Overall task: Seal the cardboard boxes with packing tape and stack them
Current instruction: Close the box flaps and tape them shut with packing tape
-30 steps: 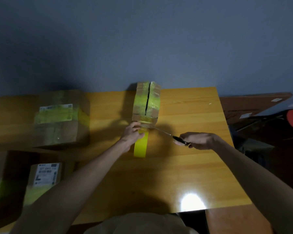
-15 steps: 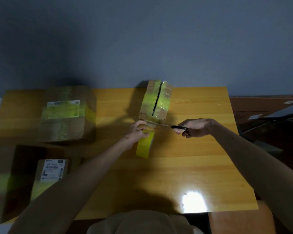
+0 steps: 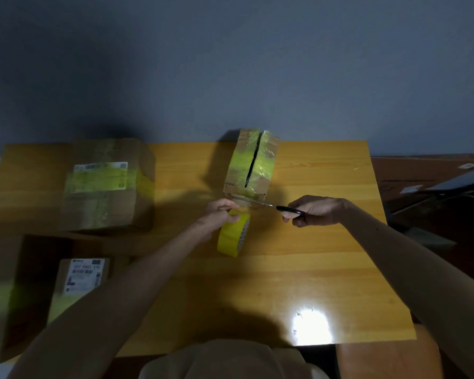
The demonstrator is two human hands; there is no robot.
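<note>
Change: we see next to nothing moved since half a second ago; hands, roll and box sit where they were. Against a second ago the scissors lie flatter and nearer the box's near edge.
Left hand: the left hand (image 3: 220, 212) has its fingers curled over the top of the yellow tape roll (image 3: 231, 237), pinching the pale pulled-out strip of tape (image 3: 241, 200).
Right hand: the right hand (image 3: 316, 210) grips the black-handled steel scissors (image 3: 268, 205), fingers curled round the loops. The blades point to 9 o'clock with their tips at the strip. We cannot tell how far the blades gape.
Box in work: small cardboard box (image 3: 251, 162), brown, banded in yellow-green tape, with a dark slit along the top seam. It sits at 12 o'clock on the table, just past the hands.
Roll: upright on its rim at 6 o'clock of that box. We cannot tell if it touches the table.
Other boxes: large brown cardboard box (image 3: 104, 187) with a white label and yellow tape, at 10 o'clock. Dim labelled cardboard box (image 3: 84, 277) at 8 o'clock.
Surface: glossy orange-yellow wooden table (image 3: 326, 255), with white lamp glare (image 3: 311, 326) at 5 o'clock.
Room: plain grey-blue wall (image 3: 230, 64) behind, dim brown furniture (image 3: 422, 173) at 3 o'clock.
</note>
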